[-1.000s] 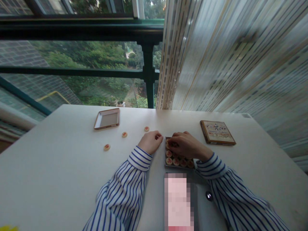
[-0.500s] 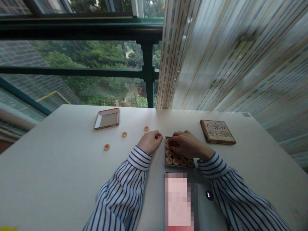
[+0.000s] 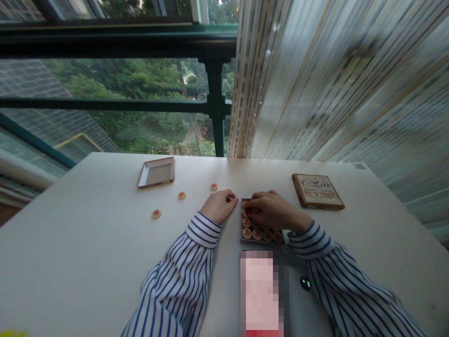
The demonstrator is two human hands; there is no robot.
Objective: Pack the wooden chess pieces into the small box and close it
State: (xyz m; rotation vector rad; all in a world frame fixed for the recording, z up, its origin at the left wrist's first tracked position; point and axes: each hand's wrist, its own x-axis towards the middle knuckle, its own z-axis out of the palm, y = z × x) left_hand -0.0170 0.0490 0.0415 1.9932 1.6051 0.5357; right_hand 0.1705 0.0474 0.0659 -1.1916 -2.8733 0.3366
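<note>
My right hand (image 3: 271, 210) reaches over a small open box (image 3: 261, 241) of round wooden Chinese chess pieces (image 3: 257, 234) with red characters. Its fingertips are bent down onto a piece in the upper left of the box, and the hand hides much of the rows. Left of the box, my left hand (image 3: 220, 206) rests on the table with curled fingers, and nothing shows in them. Farther left lie three loose pieces: one piece (image 3: 213, 186) just beyond my left hand, another piece (image 3: 181, 195), and a third piece (image 3: 156, 214).
An empty box lid (image 3: 156, 172) lies at the back left of the white table (image 3: 87, 243). A closed printed box (image 3: 318, 191) is at the right. Below the open box is a blurred-out phone-like object (image 3: 259, 290), with a small black round object (image 3: 306, 283) beside it.
Both hands hold almost the same positions. The view has shifted very slightly, and the small black round object now shows a green glint.
</note>
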